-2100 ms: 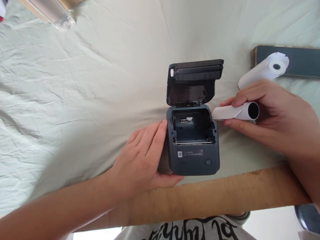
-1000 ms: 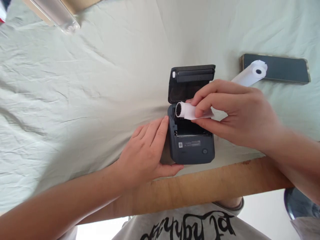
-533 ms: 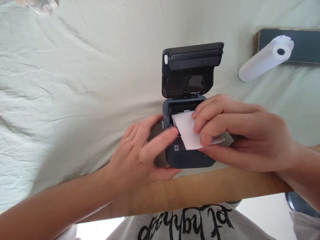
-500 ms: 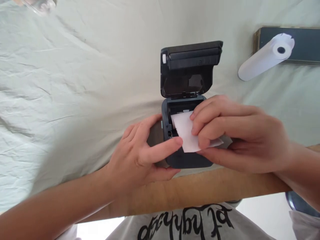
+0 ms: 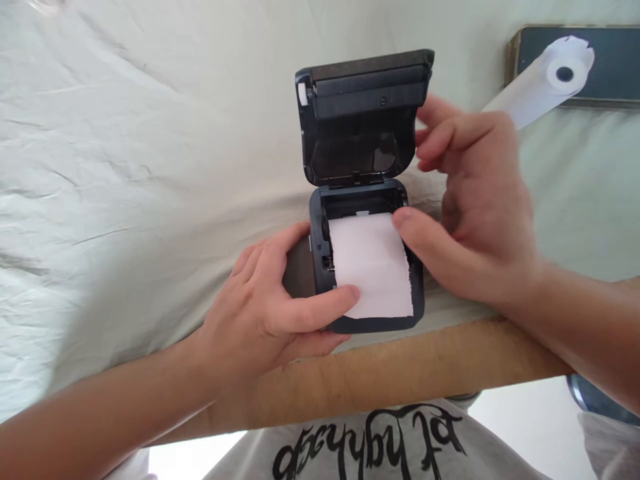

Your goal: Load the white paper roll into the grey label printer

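A small dark thermal printer (image 5: 373, 325) stands at the table's front edge with its lid (image 5: 357, 120) swung up and back. White paper (image 5: 375, 257) lies flat over its compartment and front rim, with a ragged right edge. My left hand (image 5: 265, 300) grips the printer's left side, its thumb pressing on the paper near the front. Fingers spread, my right hand (image 5: 480, 200) is at the printer's right. Its fingertips are beside the lid's right edge, and its thumb is by the paper's upper right corner. Whether these fingers touch the lid I cannot tell.
A white paper roll (image 5: 550, 83) leans on a dark flat box-like object (image 5: 620, 63) at the back right. Pale wrinkled cloth (image 5: 150, 167) covers the table, and a wooden edge (image 5: 425, 360) runs along the front. A clear object (image 5: 47, 5) shows at the top left.
My right hand has let go of the paper and moved up towards the lid, its fingers opening. The paper now lies flat over the printer; my left hand keeps its hold.
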Tool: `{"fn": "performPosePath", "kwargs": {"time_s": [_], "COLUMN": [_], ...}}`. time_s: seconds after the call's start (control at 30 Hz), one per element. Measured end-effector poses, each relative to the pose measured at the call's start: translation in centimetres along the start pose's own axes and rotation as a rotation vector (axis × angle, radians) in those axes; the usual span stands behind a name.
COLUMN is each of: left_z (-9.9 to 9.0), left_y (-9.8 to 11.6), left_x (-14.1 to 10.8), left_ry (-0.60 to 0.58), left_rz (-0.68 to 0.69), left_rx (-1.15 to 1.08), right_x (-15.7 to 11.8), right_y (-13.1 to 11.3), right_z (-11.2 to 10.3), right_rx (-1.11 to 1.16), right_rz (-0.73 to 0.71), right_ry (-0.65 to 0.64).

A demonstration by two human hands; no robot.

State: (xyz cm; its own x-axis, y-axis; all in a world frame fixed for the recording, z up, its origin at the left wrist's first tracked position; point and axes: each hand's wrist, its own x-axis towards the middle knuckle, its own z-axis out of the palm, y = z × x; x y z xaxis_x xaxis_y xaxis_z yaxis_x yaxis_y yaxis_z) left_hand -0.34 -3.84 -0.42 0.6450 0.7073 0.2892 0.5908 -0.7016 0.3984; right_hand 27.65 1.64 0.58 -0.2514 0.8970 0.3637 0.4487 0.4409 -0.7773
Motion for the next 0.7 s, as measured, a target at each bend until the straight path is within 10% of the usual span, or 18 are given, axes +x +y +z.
{"fn": "performPosePath", "kwargs": {"time_s": [0.2,0.37,0.7], "left_z": [0.0,0.3,-0.6], "left_y": [-0.1,0.3,-0.7], "left_x": [0.0,-0.1,1.4], "left_ry": [0.028,0.024,0.276], "left_rz": [0.009,-0.029,-0.207], "left_rx": [-0.021,-0.019,-0.366], "right_x": [-0.2,0.3,0.5], "right_y": [0.9,0.8,1.1], "right_z": [0.1,-0.4,-0.7], "right_rx": [0.2,0.178,0.085], "right_rz": [-0.076,-0.027,0.0], "right_ry": [0.052,-0.215,-0.277]}}
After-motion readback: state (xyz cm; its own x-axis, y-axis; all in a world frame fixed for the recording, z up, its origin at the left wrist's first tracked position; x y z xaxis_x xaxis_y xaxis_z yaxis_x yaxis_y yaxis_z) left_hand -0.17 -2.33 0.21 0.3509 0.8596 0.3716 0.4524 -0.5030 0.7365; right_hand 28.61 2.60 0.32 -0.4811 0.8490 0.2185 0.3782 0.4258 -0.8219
